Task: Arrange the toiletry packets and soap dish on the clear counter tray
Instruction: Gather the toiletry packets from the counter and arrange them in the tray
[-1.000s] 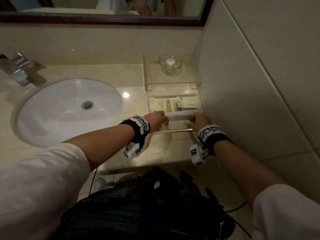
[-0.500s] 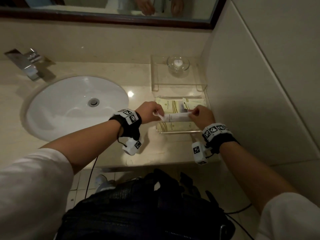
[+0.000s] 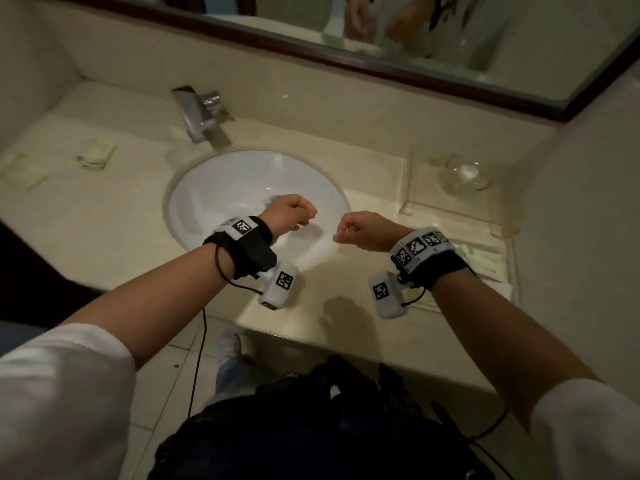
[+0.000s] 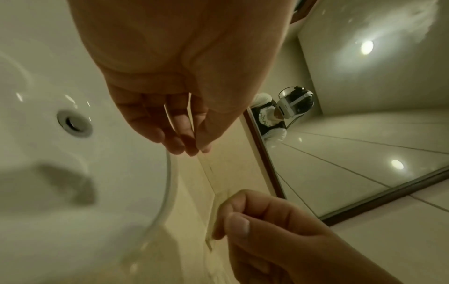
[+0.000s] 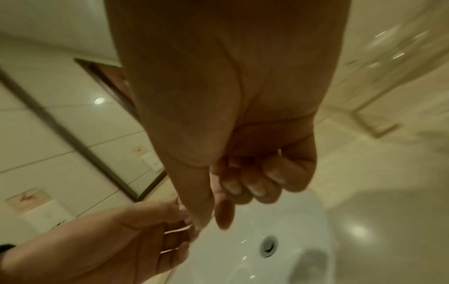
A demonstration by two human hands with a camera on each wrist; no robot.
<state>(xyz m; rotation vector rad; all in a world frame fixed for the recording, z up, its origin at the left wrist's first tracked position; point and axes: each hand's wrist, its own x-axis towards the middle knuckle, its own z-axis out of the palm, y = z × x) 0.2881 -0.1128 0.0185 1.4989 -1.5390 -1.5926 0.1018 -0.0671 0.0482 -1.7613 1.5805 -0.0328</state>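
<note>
Both hands hover over the sink's right rim and hold nothing. My left hand (image 3: 298, 213) has loosely bent fingers (image 4: 170, 142). To its right, my right hand (image 3: 346, 232) is curled into a fist, nails turned toward the palm (image 5: 245, 184). The clear counter tray (image 3: 412, 206) stands at the right end of the counter, with the glass soap dish (image 3: 465, 174) on its raised back part. Toiletry packets (image 3: 485, 261) lie in its front part, partly hidden by my right wrist. More packets (image 3: 95, 154) lie on the counter far left.
A white sink basin (image 3: 235, 188) lies under the hands, and a chrome faucet (image 3: 201, 116) stands behind it. A framed mirror (image 3: 415, 36) runs along the back wall, and a tiled side wall (image 3: 581, 202) closes off the right. Another flat packet (image 3: 20, 174) lies at the far-left edge.
Both hands let go of the white packet they held over the tray and moved left to the sink. The head view swung left, showing the counter's left end.
</note>
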